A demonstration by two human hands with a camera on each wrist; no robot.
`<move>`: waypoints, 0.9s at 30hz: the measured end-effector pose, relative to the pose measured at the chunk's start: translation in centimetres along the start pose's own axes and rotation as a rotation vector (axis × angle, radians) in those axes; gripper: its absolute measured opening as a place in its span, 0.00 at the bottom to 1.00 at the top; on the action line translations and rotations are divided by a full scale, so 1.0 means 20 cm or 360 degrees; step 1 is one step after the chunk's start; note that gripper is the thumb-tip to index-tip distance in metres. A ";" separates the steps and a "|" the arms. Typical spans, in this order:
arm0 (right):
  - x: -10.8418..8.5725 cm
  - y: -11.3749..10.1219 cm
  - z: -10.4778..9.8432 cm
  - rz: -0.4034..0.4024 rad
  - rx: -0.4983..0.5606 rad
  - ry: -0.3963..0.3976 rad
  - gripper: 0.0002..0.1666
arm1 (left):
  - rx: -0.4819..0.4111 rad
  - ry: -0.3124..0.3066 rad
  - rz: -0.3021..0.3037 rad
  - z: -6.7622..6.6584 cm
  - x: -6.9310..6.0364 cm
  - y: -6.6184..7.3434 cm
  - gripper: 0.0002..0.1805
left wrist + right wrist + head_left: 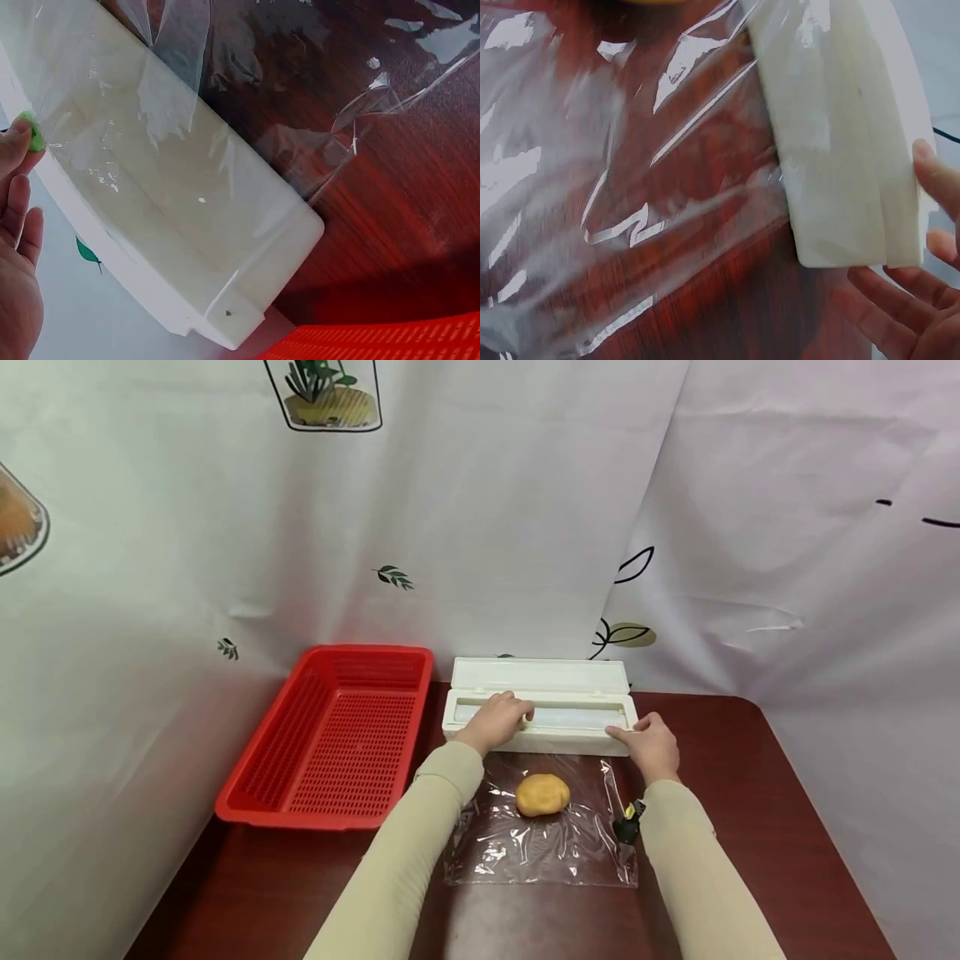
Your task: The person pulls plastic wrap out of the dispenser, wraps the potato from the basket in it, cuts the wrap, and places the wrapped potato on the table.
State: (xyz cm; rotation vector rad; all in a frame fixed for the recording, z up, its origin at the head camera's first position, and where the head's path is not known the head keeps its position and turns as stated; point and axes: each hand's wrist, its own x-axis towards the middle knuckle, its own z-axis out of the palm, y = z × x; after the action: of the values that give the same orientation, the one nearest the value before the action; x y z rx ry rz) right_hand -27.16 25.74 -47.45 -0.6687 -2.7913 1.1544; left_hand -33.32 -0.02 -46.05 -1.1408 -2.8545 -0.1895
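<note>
A white cling film dispenser (540, 743) lies on the table with its lid (540, 675) raised at the back. Between thumb and finger, my left hand (495, 720) pinches a small green slider (34, 133) on the dispenser's edge. My right hand (651, 745) grips the dispenser's right end, thumb on the top edge and fingers around the end. Clear cling film (525, 862) runs from the dispenser toward me and lies spread over the table. On the film, in front of the dispenser, sits a yellow potato-like lump (542, 795).
To the left stands a red perforated plastic basket (422, 727). A small dark object with a yellow mark (628, 825) is beside the right wrist. Behind the dark red table (735, 793) hangs a white printed curtain (495, 527).
</note>
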 end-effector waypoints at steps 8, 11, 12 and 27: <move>0.02 0.01 0.01 -0.0030 -0.0045 -0.0074 0.33 | 0.0042 -0.0092 -0.0014 -0.05 -0.05 -0.03 0.10; 0.02 0.01 0.00 -0.0014 -0.0064 -0.0088 0.33 | 0.0075 -0.0147 -0.0023 -0.07 -0.07 -0.06 0.11; 0.02 0.01 0.00 -0.0007 -0.0069 -0.0086 0.33 | 0.0080 -0.0158 -0.0029 -0.08 -0.08 -0.07 0.11; 0.03 0.02 -0.01 -0.0005 -0.0100 -0.0118 0.33 | 0.0310 -0.0404 -0.0175 -0.18 -0.20 -0.26 0.09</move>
State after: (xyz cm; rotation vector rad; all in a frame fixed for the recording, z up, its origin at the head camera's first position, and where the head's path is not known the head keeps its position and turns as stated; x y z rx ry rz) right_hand -27.57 26.25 -47.66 -0.6390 -2.9001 1.1173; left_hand -34.03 -6.96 -43.30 -1.0379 -3.0699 0.2420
